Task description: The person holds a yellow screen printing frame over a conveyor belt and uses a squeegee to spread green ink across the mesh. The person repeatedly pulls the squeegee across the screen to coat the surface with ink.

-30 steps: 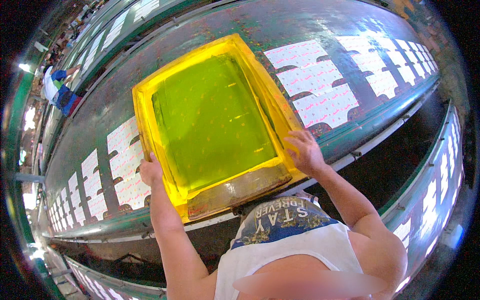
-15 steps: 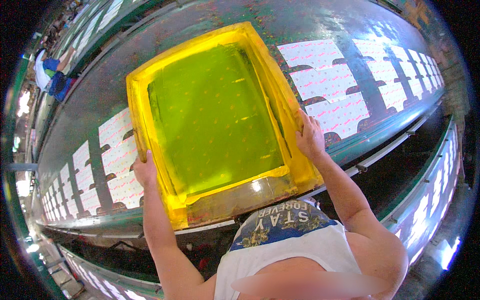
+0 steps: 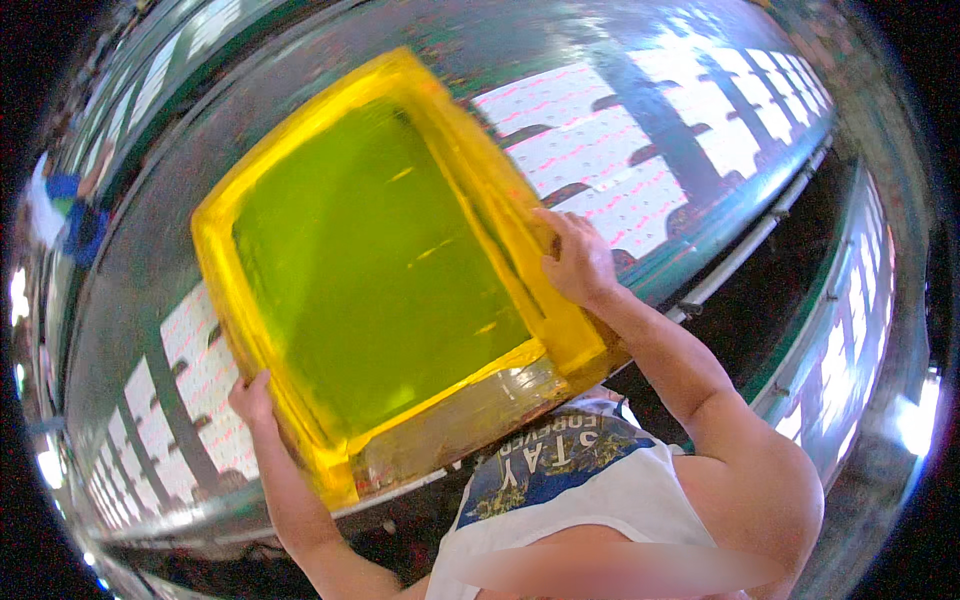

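Observation:
A large screen-printing frame [image 3: 375, 280], with yellow edges around a green translucent mesh, lies tilted in front of me over the long table. My left hand [image 3: 252, 398] grips its left edge, thumb on top and fingers hidden at the side. My right hand [image 3: 580, 258] is closed over its right edge, fingers bent on the yellow rim. Brown tape covers the near end of the frame. White cut pieces printed with red marks [image 3: 590, 150] lie on the table right of the frame, and more printed pieces [image 3: 205, 375] lie to its left.
The long dark green table [image 3: 300, 50] runs from lower left to upper right, with a metal rail [image 3: 750, 240] along its near edge. Behind me on the right stands another table [image 3: 850, 300] bearing white pieces. At far left a person [image 3: 75, 215] stands beside a further table.
The view has turned, so the frame and both hands appear shifted left and more tilted. Both hands keep their hold on the frame. Fewer marks show through the mesh now.

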A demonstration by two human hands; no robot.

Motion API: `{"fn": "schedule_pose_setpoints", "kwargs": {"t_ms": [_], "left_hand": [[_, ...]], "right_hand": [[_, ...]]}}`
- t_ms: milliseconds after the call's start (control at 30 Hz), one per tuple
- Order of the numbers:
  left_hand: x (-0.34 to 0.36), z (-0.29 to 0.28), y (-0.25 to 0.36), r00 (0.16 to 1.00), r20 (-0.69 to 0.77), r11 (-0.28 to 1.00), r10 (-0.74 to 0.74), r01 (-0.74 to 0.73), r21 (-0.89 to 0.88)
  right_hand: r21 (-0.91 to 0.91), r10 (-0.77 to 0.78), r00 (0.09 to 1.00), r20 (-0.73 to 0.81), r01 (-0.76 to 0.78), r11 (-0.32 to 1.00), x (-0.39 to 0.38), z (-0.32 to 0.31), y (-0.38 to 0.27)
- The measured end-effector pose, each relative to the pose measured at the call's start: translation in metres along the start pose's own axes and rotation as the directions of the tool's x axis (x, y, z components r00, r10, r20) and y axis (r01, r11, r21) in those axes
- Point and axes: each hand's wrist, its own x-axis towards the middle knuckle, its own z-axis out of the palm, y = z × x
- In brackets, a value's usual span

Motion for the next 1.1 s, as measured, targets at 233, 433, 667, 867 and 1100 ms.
{"fn": "schedule_pose_setpoints", "kwargs": {"t_ms": [233, 433, 667, 867, 1100], "left_hand": [[-0.028, 0.029, 0.060, 0.990, -0.055, 0.991, 0.131, -0.133, -0.029], [-0.098, 0.114, 0.150, 0.982, -0.092, 0.985, 0.164, -0.168, -0.047], [-0.180, 0.216, 0.233, 0.994, -0.071, 0.974, 0.086, -0.099, -0.202], [-0.228, 0.276, 0.280, 0.991, -0.074, 0.948, 0.111, -0.128, -0.292], [-0.250, 0.299, 0.305, 0.991, -0.078, 0.970, 0.105, -0.120, -0.213]], "right_hand": [[-0.019, 0.031, 0.999, -0.014, -0.031, 0.999, 0.039, -0.042, 0.061], [0.026, 0.061, 0.994, -0.087, -0.059, 0.998, 0.067, -0.087, 0.169], [0.053, 0.136, 0.980, -0.142, -0.130, 0.990, 0.085, -0.142, 0.306], [0.068, 0.214, 0.971, -0.106, -0.208, 0.976, 0.098, -0.183, 0.384], [0.104, 0.235, 0.970, -0.067, -0.228, 0.968, 0.105, -0.214, 0.414]]}}
